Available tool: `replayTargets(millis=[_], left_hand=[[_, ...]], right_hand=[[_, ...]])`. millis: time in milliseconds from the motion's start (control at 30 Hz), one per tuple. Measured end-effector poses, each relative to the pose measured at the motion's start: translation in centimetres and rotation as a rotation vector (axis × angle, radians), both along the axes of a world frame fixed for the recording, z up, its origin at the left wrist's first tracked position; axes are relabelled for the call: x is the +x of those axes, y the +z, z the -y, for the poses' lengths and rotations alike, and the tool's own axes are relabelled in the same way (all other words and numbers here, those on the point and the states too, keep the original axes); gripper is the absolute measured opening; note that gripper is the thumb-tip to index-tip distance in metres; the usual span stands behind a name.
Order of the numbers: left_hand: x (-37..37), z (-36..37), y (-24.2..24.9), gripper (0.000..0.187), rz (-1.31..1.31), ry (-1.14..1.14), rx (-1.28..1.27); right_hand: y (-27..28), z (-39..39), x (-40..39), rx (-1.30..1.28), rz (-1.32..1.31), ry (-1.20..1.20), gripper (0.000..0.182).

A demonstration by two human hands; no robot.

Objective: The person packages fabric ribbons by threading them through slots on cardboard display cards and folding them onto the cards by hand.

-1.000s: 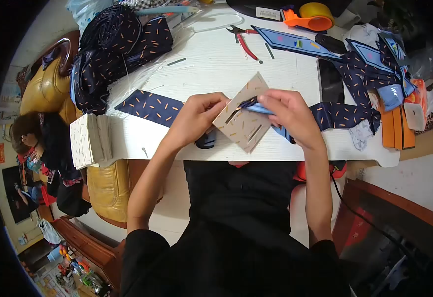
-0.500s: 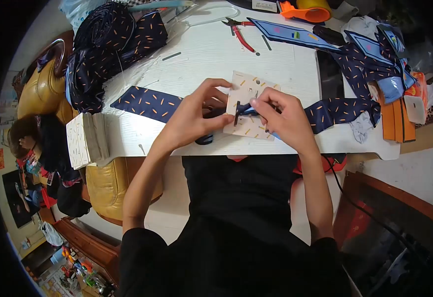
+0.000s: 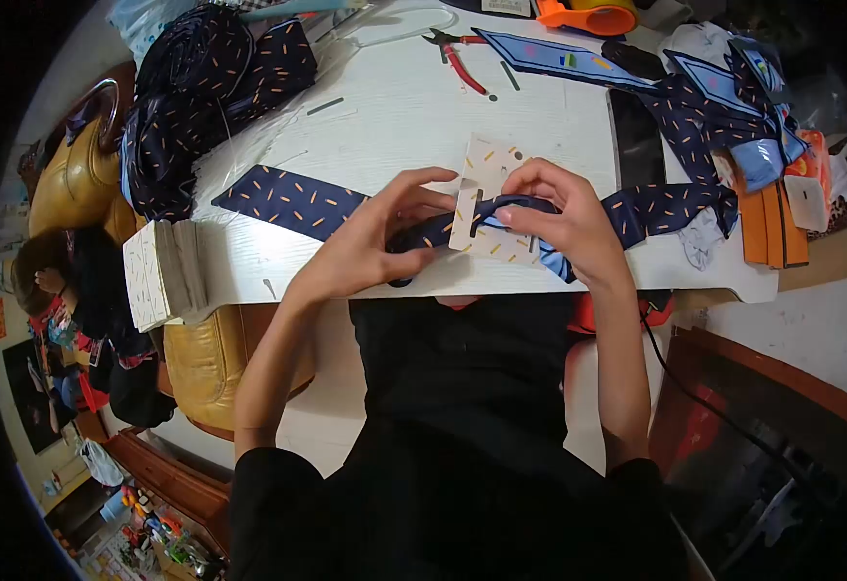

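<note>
A patterned white card point(image 3: 481, 174) with slots stands tilted between my hands above the table. A navy fabric strip with orange dashes point(image 3: 288, 201) runs from the left under my left hand and passes through the card's slot. My left hand point(image 3: 370, 237) is curled around the strip at the card's left side, its thumb near the fabric. On the right, my right hand point(image 3: 569, 218) pinches the folded strip where it comes out of the card. Light blue lining shows below my right fingers.
Behind are red-handled pliers point(image 3: 462, 66), dark short strips and a blue-edged fabric strip point(image 3: 569, 60). Rolled navy fabric point(image 3: 196, 77) lies back left, above a stack of cards point(image 3: 162, 271). At right are a dark phone-like slab point(image 3: 638, 140), more fabric and orange boxes point(image 3: 772, 228). A person point(image 3: 50, 281) is far left.
The card has turned to a steeper tilt. More of the navy strip now shows on the card's left side, and my right hand has shifted slightly right. The camera view has moved a little.
</note>
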State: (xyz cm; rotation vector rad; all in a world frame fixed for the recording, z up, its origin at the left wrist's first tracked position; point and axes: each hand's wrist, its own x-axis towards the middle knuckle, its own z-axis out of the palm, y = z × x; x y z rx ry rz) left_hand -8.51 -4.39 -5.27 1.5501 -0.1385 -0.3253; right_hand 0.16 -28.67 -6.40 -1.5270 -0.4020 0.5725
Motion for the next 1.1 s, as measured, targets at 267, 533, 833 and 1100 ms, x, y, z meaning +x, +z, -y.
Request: replayTargets(millis=[267,533,833,1100], left_hand=[[0.0,2.0,-1.1,0.04,0.101,0.225,0.302],[0.3,1.9,-0.4,0.021,-0.015,0.17,0.236],[0.7,3.2,0.7,0.024,-0.082,0.182,-0.027],[1.8,2.0,0.4,0.016,-0.221,0.046,0.035]], right_hand=[[0.0,0.3,-0.2,0.022,-0.073,-0.089,0.013],[0.8,0.8,-0.5,-0.012,-0.112,-0.202,0.019],[0.3,0.9,-1.0,-0.048,-0.065,-0.234,0.025],[0.5,1.7,-1.6,-0.053,0.01,-0.131,0.019]])
